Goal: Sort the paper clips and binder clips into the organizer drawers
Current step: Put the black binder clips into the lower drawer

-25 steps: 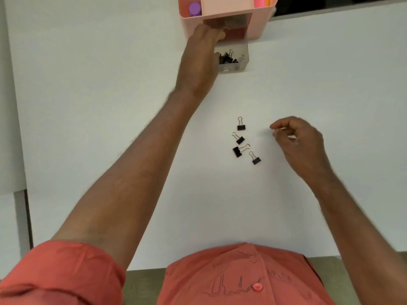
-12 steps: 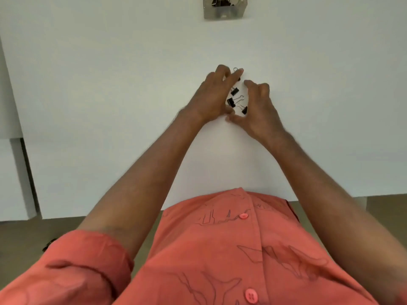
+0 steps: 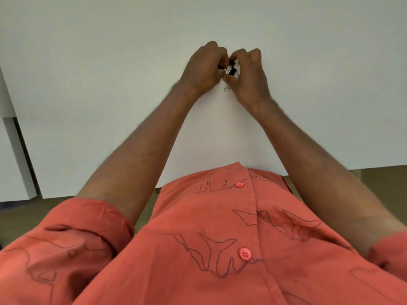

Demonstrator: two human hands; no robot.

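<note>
Small black binder clips (image 3: 232, 70) with wire handles lie bunched on the white table (image 3: 110, 73), between my two hands. My left hand (image 3: 206, 67) curls around them from the left, fingers closed against the clips. My right hand (image 3: 248, 73) closes in from the right, fingertips and thumb touching the same bunch. One wire handle (image 3: 226, 89) pokes out below the hands. Most of the clips are hidden by my fingers. The organizer and its drawers are out of view.
The table's front edge (image 3: 319, 169) runs just past my chest, with the floor below it. A second white surface (image 3: 13, 161) stands at the left, split from the table by a dark gap.
My left hand came back from the open drawer to the clips, and both hands have closed around the bunch. The view tipped down, so the organizer and drawer left the frame.
</note>
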